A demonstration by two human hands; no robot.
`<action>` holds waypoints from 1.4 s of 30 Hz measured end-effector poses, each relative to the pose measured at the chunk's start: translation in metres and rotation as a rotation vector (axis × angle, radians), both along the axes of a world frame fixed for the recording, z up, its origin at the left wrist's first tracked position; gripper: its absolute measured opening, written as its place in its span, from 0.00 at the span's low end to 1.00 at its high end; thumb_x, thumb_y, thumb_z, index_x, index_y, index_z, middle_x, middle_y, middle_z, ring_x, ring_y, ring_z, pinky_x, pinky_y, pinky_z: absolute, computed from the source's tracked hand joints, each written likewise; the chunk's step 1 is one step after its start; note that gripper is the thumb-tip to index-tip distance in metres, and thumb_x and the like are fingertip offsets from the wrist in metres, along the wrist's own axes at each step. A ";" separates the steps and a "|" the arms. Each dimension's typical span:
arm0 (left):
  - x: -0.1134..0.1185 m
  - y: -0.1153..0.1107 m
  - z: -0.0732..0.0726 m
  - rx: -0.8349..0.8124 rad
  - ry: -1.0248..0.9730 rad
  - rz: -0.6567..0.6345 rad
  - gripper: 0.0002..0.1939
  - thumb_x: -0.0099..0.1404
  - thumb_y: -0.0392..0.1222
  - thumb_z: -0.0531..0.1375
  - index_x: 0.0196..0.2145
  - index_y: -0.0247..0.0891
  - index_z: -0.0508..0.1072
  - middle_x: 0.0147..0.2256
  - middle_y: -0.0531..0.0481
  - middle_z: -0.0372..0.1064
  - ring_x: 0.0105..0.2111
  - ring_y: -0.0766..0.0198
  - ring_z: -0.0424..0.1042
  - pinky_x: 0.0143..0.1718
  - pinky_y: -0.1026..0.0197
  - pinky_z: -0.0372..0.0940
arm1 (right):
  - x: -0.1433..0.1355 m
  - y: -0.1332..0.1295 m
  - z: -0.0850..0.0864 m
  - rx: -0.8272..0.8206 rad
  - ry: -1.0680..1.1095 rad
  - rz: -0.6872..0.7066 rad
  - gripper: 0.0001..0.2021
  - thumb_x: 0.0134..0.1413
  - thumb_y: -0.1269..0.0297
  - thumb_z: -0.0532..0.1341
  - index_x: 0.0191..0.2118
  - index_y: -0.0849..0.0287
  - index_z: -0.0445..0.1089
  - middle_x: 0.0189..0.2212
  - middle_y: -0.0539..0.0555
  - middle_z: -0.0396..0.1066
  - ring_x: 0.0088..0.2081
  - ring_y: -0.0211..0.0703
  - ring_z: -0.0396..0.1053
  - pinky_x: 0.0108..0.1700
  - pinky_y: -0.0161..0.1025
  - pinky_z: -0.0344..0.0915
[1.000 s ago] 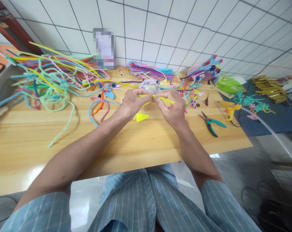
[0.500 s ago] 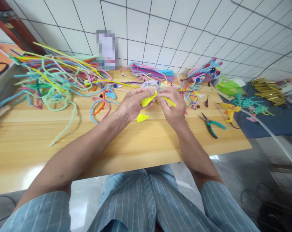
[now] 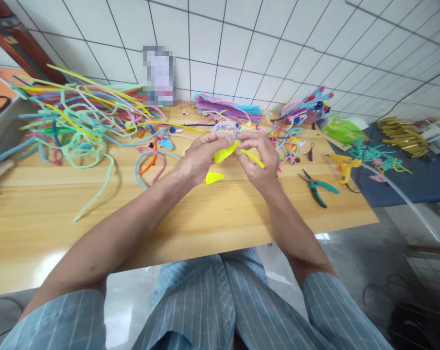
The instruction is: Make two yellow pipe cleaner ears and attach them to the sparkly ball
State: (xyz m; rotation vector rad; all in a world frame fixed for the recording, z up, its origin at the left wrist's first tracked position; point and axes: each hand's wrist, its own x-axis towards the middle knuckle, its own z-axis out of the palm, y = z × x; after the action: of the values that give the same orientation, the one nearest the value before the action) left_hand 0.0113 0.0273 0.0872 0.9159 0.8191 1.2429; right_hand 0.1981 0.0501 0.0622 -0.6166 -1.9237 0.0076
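Both hands meet above the wooden table, working on one yellow pipe cleaner piece [image 3: 225, 152] wound into a leaf-like shape. My left hand [image 3: 209, 151] is closed, pinching the wound part between thumb and fingers. My right hand [image 3: 259, 156] pinches at its right end, and a loose yellow strand [image 3: 253, 158] runs across the palm. On the table just below lies a second wound yellow piece [image 3: 214, 178], pointed at one end. A clear round roll [image 3: 225, 128], perhaps tape, sits right behind the fingertips and is partly hidden by them.
Tangled pipe cleaners [image 3: 77, 116] heap at the left, with a pink and purple bundle [image 3: 227, 108] by the tiled wall. To the right lie open pliers [image 3: 319, 187] and a yellow glue gun [image 3: 345, 166]. A blurred upright panel [image 3: 160, 75] leans at the back.
The right fingers have shifted slightly around the end of the yellow piece, and its wound part has turned a little flatter. The second yellow piece stays on the table.
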 end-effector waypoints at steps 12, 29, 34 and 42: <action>-0.010 0.000 0.009 0.320 0.504 -0.037 0.11 0.65 0.49 0.66 0.32 0.40 0.82 0.38 0.49 0.81 0.46 0.55 0.77 0.50 0.58 0.69 | 0.000 0.005 -0.008 -0.249 0.188 -0.030 0.10 0.69 0.53 0.66 0.40 0.52 0.72 0.33 0.47 0.74 0.34 0.40 0.72 0.41 0.42 0.71; -0.011 0.000 0.012 0.149 0.567 -0.123 0.08 0.58 0.44 0.67 0.26 0.39 0.82 0.27 0.49 0.76 0.30 0.61 0.74 0.36 0.60 0.70 | 0.000 0.004 0.011 -0.708 0.308 0.192 0.26 0.58 0.35 0.71 0.32 0.52 0.67 0.24 0.44 0.69 0.26 0.36 0.68 0.32 0.38 0.69; -0.011 0.003 0.002 0.168 0.587 -0.089 0.08 0.56 0.46 0.70 0.28 0.39 0.82 0.28 0.51 0.76 0.28 0.64 0.71 0.34 0.61 0.67 | 0.000 0.003 0.012 -0.680 0.258 0.162 0.27 0.58 0.34 0.71 0.30 0.52 0.66 0.23 0.44 0.67 0.26 0.36 0.65 0.30 0.37 0.63; -0.009 0.001 0.009 0.082 0.394 -0.220 0.10 0.55 0.47 0.70 0.27 0.38 0.79 0.28 0.48 0.77 0.29 0.63 0.73 0.36 0.60 0.70 | 0.000 0.002 0.014 -0.690 0.251 0.186 0.26 0.58 0.36 0.72 0.30 0.53 0.66 0.23 0.44 0.63 0.26 0.36 0.61 0.30 0.37 0.59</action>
State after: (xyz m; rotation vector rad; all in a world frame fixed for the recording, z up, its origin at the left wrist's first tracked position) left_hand 0.0024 0.0280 0.0960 1.3068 0.9494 0.9216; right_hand 0.1981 0.0517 0.0765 -0.8346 -1.7048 0.8553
